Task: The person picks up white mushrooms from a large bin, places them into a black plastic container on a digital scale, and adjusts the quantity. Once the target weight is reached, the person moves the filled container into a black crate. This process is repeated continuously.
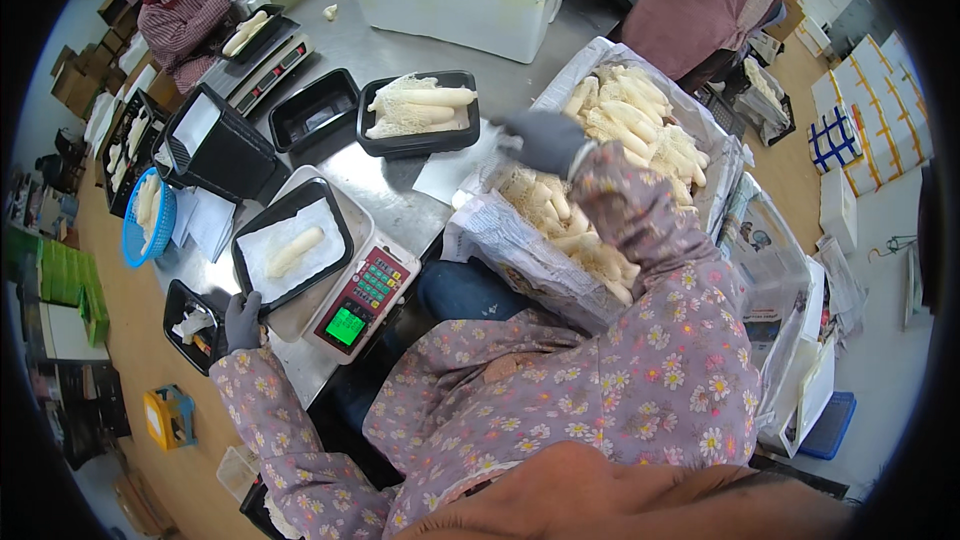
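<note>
My left hand point(244, 322), in a grey glove, grips the near corner of a black plastic tray point(341, 229). That tray rests on the pan of a digital scale point(367, 296) with a lit green display. Inside it, one pale bamboo mushroom point(294, 251) lies on a white paper liner point(262, 238). My right hand point(544, 142), also gloved, is motion-blurred over the left side of a paper-lined box point(517, 247) heaped with netted bamboo mushrooms point(630, 120). Whether it holds anything cannot be made out. A second black tray point(420, 146) with several mushrooms stands just left of it.
Beyond are an empty black tray point(315, 112), stacked black trays point(225, 150) and a white foam box point(450, 15) of mushrooms. A blue basket point(150, 217) and a small black bin point(193, 326) sit at the left. Co-workers point(184, 15) stand across the steel table point(322, 22) and at upper right.
</note>
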`<state>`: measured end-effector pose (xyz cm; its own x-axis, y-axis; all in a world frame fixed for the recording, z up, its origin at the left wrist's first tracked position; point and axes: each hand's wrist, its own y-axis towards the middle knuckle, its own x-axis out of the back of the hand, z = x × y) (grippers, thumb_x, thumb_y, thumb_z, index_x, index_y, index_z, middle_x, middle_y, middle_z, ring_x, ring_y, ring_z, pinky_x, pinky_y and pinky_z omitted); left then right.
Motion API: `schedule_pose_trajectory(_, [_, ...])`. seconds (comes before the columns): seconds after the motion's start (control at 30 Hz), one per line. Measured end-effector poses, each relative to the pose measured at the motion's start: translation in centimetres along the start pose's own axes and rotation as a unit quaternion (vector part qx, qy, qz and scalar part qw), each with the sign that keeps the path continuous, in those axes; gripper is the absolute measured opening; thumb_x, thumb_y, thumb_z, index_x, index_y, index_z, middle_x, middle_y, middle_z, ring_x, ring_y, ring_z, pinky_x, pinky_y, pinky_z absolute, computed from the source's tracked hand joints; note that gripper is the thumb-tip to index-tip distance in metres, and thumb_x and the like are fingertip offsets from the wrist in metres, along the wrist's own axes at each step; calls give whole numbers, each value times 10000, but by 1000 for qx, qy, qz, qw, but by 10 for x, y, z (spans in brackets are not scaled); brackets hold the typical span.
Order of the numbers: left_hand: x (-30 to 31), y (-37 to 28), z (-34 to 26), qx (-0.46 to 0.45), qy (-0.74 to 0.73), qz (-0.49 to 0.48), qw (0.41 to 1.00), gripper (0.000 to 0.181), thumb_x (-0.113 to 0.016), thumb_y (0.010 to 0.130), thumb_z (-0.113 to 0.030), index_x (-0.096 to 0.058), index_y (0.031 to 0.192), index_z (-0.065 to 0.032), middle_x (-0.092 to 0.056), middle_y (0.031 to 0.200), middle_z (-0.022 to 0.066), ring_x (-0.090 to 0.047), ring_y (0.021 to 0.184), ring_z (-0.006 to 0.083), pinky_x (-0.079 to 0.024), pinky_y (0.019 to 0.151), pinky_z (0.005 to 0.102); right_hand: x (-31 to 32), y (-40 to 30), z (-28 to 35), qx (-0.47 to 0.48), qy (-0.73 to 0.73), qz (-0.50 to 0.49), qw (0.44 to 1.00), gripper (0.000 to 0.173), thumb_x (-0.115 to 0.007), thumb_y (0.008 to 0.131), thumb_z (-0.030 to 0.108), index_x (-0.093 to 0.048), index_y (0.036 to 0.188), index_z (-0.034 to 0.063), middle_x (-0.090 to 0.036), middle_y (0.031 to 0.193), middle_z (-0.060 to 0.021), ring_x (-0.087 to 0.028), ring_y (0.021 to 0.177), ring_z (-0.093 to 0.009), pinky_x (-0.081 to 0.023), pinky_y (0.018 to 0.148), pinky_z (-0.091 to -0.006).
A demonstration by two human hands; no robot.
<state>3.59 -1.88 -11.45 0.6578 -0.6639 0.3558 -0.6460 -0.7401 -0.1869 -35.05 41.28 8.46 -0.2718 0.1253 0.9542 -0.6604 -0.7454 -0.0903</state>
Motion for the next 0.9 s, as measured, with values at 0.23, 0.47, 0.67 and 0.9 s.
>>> schedule_pose_trajectory(0.23, [11,-15,-20,-9,15,-28,999,354,-577,890,-325,-582,984,16,-567,817,65,-484,677,119,-391,608,266,-35,81,-44,-66,54,-95,992,368,-538,823,297,-564,1165,163,-645,1017,-121,-606,960,-301,-463,845,-381])
schedule_pose_trajectory(0.47, [0,-62,-59,82,-121,-62,987,416,-558,896,-361,-515,1135,-24,-604,876,79,-597,704,145,-424,434,247,-54,127,-38,11,86,-113,990,454,-573,761,279,-553,1189,128,-550,1162,-151,-554,1052,-322,-440,905,-391])
schedule_pose_trajectory(0.67, [-13,-85,-74,65,-139,-109,982,381,-516,922,-327,-485,1151,-23,-604,867,77,-624,772,168,-425,440,242,-50,136,-49,-1,74,-72,995,473,-569,747,253,-547,1202,128,-567,1146,-126,-548,1058,-296,-432,918,-360])
schedule_pose_trajectory(0.9, [-31,-93,-91,127,-159,-75,976,384,-499,926,-368,-471,1156,-62,-640,832,112,-537,497,141,-359,369,221,-56,142,-44,56,84,-40,994,490,-616,758,251,-531,1199,57,-590,1115,-180,-574,1025,-322,-446,898,-374])
